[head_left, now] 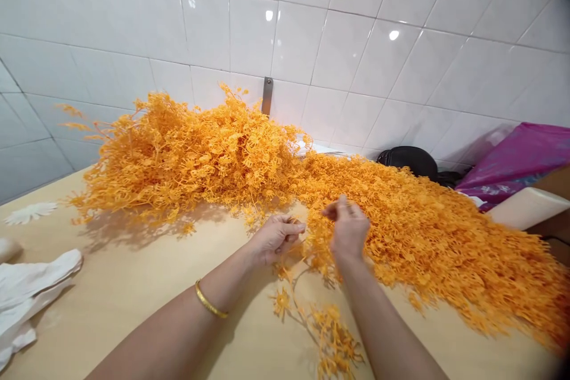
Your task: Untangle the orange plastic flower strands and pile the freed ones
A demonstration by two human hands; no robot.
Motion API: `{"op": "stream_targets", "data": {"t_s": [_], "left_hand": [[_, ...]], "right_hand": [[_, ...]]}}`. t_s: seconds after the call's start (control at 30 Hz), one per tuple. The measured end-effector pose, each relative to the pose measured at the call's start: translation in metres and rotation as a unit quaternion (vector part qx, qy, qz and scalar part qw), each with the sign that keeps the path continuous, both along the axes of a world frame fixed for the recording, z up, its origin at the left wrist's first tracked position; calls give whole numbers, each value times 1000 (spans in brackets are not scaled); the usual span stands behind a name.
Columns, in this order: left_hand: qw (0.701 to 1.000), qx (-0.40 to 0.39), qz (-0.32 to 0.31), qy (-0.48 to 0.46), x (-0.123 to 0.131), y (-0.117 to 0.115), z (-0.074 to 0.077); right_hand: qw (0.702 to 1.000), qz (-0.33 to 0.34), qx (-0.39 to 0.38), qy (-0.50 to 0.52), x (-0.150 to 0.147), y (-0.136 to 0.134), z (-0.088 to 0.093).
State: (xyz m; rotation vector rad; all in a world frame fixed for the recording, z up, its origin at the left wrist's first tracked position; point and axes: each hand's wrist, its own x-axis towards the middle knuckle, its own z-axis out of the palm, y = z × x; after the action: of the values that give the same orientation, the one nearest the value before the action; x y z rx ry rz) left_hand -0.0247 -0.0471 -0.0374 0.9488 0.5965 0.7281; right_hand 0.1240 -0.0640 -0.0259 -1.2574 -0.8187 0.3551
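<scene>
A large heap of orange artificial foliage sprigs (231, 157) spreads across the table from the left and back toward the right edge. My left hand (276, 239), with a gold bangle (209, 300) on its wrist, pinches a small orange piece at the fingertips. My right hand (350, 228) is raised beside it at the heap's front edge, its fingers pinched on a thin orange stem. A loose orange sprig (332, 335) lies on the table below my hands. The pinched pieces are small and partly hidden by my fingers.
The pale wooden tabletop (133, 309) ends at a white tiled wall (249, 29) with a metal bracket (267, 95). White cloth (31, 291) and a white flower shape (31, 212) lie at left. A black bag (407, 161), magenta plastic (516, 160) and a cream block (529, 208) sit back right.
</scene>
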Motion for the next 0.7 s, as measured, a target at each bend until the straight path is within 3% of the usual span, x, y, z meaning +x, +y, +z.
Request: {"op": "stream_targets", "data": {"t_s": [0.07,0.13,0.27,0.4,0.6,0.7], "left_hand": [[1000,-6,15,1,-6,4,-4],[1000,-13,23,-10,-10,7,-7],[999,-29,-1,-35,-13,11,-10],[997,-51,2,-51,-15,12,-8],[993,-57,8,-100,-17,16,-7],[987,-91,19,-135,-16,17,-4]], "right_hand": [[993,-54,31,99,17,3,4],[993,-42,27,105,28,4,5],[999,43,-7,-13,27,5,-1],[983,128,-99,-85,21,2,-5],[922,340,-103,-153,8,-4,-1],[886,394,-120,-211,5,4,3]]}}
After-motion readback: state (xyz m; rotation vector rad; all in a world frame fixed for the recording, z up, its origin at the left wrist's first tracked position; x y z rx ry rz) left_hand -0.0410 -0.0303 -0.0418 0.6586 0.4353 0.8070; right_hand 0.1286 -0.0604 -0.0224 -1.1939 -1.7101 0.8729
